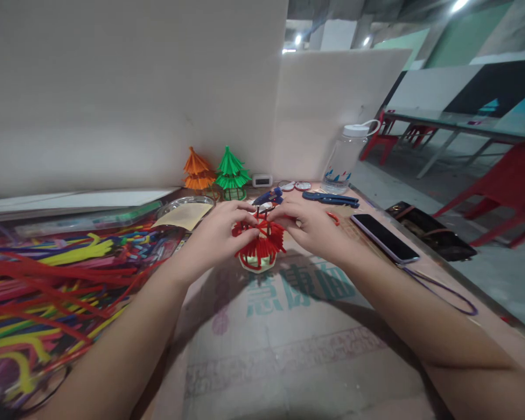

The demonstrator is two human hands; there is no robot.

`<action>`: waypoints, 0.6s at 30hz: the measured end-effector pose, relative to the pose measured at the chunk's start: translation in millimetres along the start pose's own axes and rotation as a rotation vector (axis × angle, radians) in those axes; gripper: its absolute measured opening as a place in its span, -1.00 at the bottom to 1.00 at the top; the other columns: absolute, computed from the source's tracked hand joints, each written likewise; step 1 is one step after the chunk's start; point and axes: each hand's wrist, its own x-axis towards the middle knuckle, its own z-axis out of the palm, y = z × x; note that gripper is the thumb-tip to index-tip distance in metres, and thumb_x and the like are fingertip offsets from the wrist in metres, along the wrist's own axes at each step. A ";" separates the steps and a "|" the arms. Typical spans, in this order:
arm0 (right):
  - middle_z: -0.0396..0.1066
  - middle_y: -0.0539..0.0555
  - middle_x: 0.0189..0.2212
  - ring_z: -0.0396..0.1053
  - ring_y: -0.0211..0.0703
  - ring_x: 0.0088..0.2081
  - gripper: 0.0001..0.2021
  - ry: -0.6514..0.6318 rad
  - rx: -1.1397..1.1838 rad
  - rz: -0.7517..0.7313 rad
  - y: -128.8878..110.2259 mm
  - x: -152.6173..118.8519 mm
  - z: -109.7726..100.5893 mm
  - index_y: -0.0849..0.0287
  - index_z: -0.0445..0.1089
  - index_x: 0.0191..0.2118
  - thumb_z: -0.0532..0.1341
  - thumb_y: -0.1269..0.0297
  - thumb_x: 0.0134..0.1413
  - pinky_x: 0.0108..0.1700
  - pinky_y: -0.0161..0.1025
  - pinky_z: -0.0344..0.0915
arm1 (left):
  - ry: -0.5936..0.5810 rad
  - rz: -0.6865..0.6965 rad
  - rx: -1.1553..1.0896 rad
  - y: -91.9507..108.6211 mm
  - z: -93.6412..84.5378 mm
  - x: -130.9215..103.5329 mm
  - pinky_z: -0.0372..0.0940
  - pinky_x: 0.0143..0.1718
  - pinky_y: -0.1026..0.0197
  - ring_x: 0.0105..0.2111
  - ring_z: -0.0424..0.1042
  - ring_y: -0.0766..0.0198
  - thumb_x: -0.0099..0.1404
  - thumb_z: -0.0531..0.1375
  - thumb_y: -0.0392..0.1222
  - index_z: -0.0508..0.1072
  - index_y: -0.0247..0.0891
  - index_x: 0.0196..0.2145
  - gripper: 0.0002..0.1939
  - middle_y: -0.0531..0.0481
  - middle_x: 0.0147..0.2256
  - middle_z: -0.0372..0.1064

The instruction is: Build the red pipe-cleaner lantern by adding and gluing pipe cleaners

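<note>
A small red pagoda (265,245) of pipe cleaners, with a fringed roof and a pale base, stands on the table in front of me. My left hand (221,233) is at its upper left, thumb and index finger closed in on the dark posts above the roof. From the other side my right hand (304,224) pinches at the upper right of the same posts. The fingers partly cover the top, so the exact contact points are hard to see. Just behind the hands lies a blue tool (269,197), partly hidden.
An orange pagoda (196,169) and a green pagoda (231,169) stand by the white partition. Colourful pipe cleaners (61,286) pile up at left. To the right are a water bottle (343,160), blue pliers (330,199) and a phone (385,238) near the table edge.
</note>
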 end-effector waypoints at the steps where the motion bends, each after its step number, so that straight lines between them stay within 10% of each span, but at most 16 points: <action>1: 0.51 0.07 -0.30 0.40 -0.17 -0.24 -0.75 0.000 -0.004 -0.002 0.2 0.0 0.3 0.17 0.51 -0.24 0.14 0.60 0.21 -0.18 -0.23 0.28 | -0.001 0.002 -0.001 0.1 0.0 0.0 0.27 0.19 -0.08 0.11 0.40 0.07 0.35 0.25 -0.19 0.60 -0.16 -0.18 -0.87 -0.07 0.04 0.46; 18: 0.49 0.06 -0.32 0.38 -0.17 -0.26 -0.83 0.050 -0.042 -0.086 4.7 -1.0 3.8 0.16 0.48 -0.25 0.19 0.55 0.21 -0.19 -0.22 0.26 | 0.038 -0.013 0.006 0.4 2.3 1.3 0.28 0.15 -0.12 0.05 0.43 0.07 0.41 0.16 -0.13 0.53 -0.19 -0.28 -0.83 -0.10 0.01 0.48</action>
